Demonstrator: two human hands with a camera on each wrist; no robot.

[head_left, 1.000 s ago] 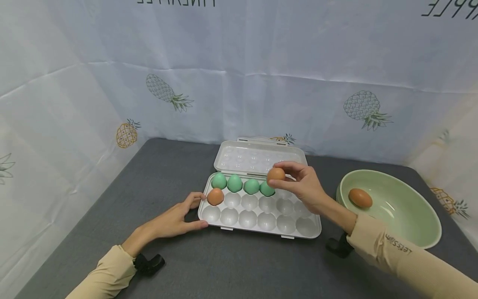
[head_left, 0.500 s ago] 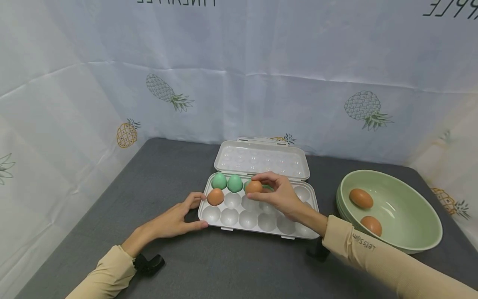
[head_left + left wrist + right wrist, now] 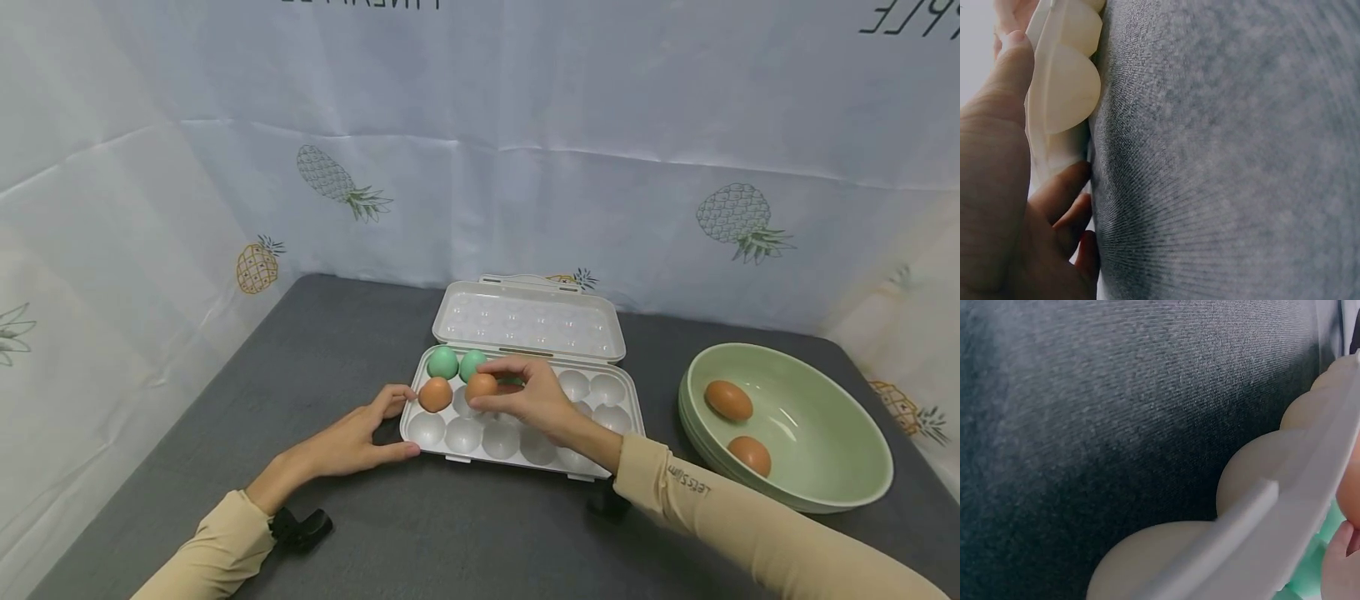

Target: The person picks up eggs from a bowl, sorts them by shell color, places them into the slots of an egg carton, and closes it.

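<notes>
A white plastic egg box (image 3: 499, 440) lies with its lid folded back. My left hand (image 3: 345, 446) holds its left front corner, thumb on the front rim and fingers along the side; the left wrist view shows these around the rim of the box (image 3: 1066, 87). Between thumb and fingertips of my right hand (image 3: 536, 402) is a brown egg (image 3: 481, 389), held low over the second row. Just left of it, another brown egg (image 3: 435, 395) sits in a cup. Behind, green eggs (image 3: 442, 362) fill the left of the back row, some hidden by my right hand.
Right of the egg box stands a pale green bowl (image 3: 832, 442) with two brown eggs (image 3: 729, 401) inside. The open lid (image 3: 528, 321) lies behind the box, close to the curtain (image 3: 510, 208). Everything rests on a dark grey tabletop (image 3: 360, 533).
My right hand has carried the brown egg leftward and down, from over the back row to beside the first brown egg. Moving the arm uncovered a second egg in the bowl. The left hand stays put.
</notes>
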